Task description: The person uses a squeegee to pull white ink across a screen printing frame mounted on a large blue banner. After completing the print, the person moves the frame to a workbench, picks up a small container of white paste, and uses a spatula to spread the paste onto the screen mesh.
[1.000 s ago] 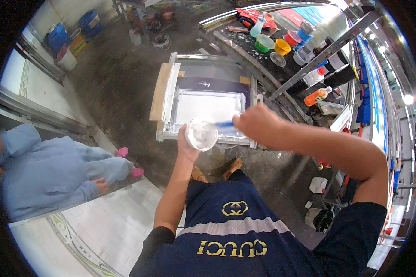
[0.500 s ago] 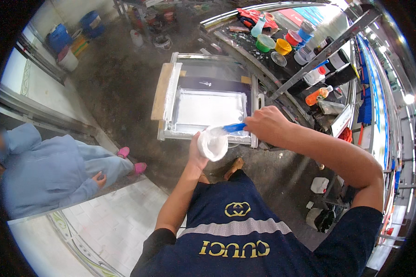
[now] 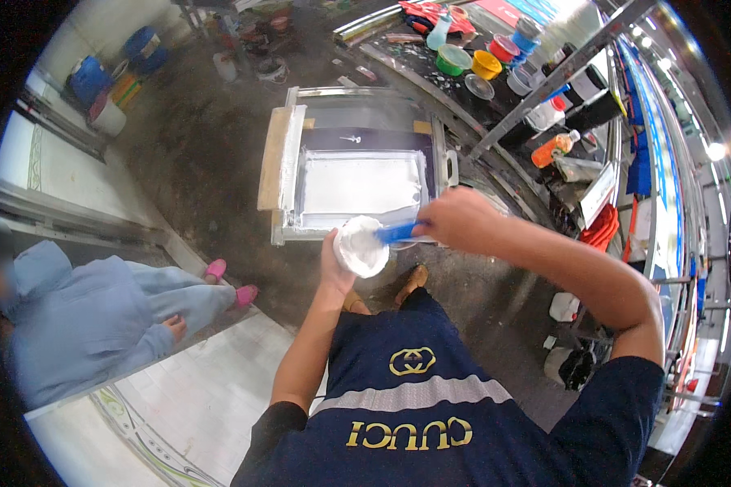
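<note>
My left hand point(image 3: 333, 266) grips a white tub point(image 3: 367, 271) from its left side, fingers wrapped round it. Thick white paste point(image 3: 356, 235) coats the inside and rim of the tub. In my right hand point(image 3: 459, 216) is a blue-handled spatula point(image 3: 399, 232), its far end down in the paste; the exact shape of that end is hidden. Just beyond the tub stands a screen-printing frame point(image 3: 293, 200) with a white rectangular mesh area point(image 3: 362, 185) bordered by white smears. A dark panel point(image 3: 382, 140) with a small white mark shows behind that area.
A wooden board point(image 3: 274, 158) runs along the frame's left side. On the dark bench at right are a green tub point(image 3: 453, 60), a yellow tub point(image 3: 486, 65) and an orange bottle point(image 3: 555, 149). A metal post point(image 3: 560, 77) slants across the bench. At left is a person in light blue point(image 3: 97, 312).
The tub and both hands have shifted slightly left and up in the picture, as has the frame. The spatula has moved within the tub, and my right hand is somewhat blurred.
</note>
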